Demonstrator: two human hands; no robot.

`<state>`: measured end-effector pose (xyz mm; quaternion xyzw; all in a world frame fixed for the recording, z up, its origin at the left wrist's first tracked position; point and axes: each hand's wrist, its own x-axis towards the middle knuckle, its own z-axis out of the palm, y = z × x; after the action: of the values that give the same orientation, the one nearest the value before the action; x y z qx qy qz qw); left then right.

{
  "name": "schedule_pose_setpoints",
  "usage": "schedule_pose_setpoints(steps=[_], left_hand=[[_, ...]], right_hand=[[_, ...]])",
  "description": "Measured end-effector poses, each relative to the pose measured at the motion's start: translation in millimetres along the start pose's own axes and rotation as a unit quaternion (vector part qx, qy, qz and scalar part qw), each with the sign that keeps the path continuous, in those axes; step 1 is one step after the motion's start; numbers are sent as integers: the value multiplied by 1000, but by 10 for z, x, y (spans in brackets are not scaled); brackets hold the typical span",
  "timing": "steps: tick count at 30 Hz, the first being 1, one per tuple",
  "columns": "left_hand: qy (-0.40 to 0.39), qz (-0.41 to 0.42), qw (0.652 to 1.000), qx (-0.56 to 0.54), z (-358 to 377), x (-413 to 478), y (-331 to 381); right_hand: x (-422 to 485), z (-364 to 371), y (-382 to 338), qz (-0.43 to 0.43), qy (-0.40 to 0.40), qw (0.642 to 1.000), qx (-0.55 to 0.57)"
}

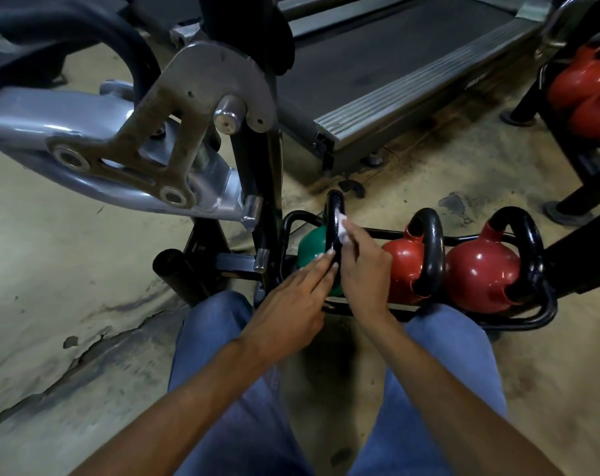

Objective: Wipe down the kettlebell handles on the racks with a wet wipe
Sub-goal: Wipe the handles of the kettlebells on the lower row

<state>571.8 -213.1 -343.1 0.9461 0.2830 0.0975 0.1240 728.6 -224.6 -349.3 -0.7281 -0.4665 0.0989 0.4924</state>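
A green kettlebell (310, 247) with a black handle (333, 209) sits at the left end of a low black floor rack (528, 322). My right hand (365, 266) presses a small white wet wipe (342, 228) against the right side of that handle. My left hand (291, 307) rests on the handle's lower left side, fingers extended along it. To the right on the same rack stand two red kettlebells (403, 264) (480, 269), each with a black handle.
A silver and black exercise machine arm (127, 146) hangs over the left. A treadmill (394, 73) lies behind the rack. Another black rack with red kettlebells (587, 94) stands at the far right. My knees in blue jeans (230, 389) are just before the rack on a worn floor.
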Motion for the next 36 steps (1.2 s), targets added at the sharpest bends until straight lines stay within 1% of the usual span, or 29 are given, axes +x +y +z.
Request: schedule_pose_setpoints(steps=[1,2,3,4,5,6,7,8,9,10,13,14,15,16,17,18,19,22,23,24,25,26,27,29,30,34,36], left_hand=[[0,1,1000,-4,-19,23,-9],[2,2,1000,-6,-41,47,-15],[5,4,1000,-6,-64,74,-18],[8,8,1000,-6,-86,104,-16],[9,11,1000,-6,-105,137,-11],[10,14,1000,-3,-116,169,-10],[13,17,1000,2,-124,201,-13],[14,18,1000,7,-128,229,-23],[13,18,1000,11,-134,250,-30],[11,19,1000,13,-133,267,-44],[-2,14,1000,-2,-122,302,-81],[-4,13,1000,-7,-116,314,-90],[-6,15,1000,-8,-110,322,-94],[-4,18,1000,-6,-105,330,-98],[-3,22,1000,-1,-111,338,-107],[-3,24,1000,3,-121,341,-117],[-3,24,1000,3,-136,335,-118],[-14,20,1000,-14,-182,352,-144],[-16,19,999,-21,-184,384,-172],[-15,16,999,-29,-183,434,-213],[-11,13,999,-34,-182,494,-256],[-7,11,999,-37,-184,564,-292],[-2,12,999,-38,-195,641,-318],[7,20,999,-39,-251,798,-340],[8,27,999,-38,-281,876,-345],[0,19,999,-50,-400,1087,-398],[2,12,997,-74,-405,1103,-413]], right_hand=[[100,39,-56,68,10,996,50],[233,73,-68,140,14,984,113],[373,91,-82,225,10,955,193],[515,114,-79,311,-9,909,277],[635,127,-74,378,-30,857,350],[738,121,-73,420,-52,813,400],[826,123,-72,446,-65,780,435],[893,124,-82,458,-74,764,449],[918,126,-94,462,-82,763,444],[874,98,-118,456,-93,772,432],[480,-73,-111,430,-135,820,352],[388,-111,-85,423,-137,829,338],[380,-121,-50,430,-141,824,340],[460,-124,-72,446,-148,807,358],[602,-61,-47,458,-147,782,396],[761,15,-38,471,-136,758,431],[903,97,-35,477,-110,754,438],[866,164,-84,453,-50,800,391],[701,113,-108,420,-30,838,347],[477,52,-140,369,-19,886,280],[198,-1,-165,306,-10,926,221],[-101,-43,-190,253,-14,950,184],[-362,-55,-203,209,-11,966,150],[-559,28,-134,158,22,983,92],[-523,77,-98,150,32,985,78],[-235,121,-66,113,46,990,76],[-367,88,-7,58,55,996,51]])
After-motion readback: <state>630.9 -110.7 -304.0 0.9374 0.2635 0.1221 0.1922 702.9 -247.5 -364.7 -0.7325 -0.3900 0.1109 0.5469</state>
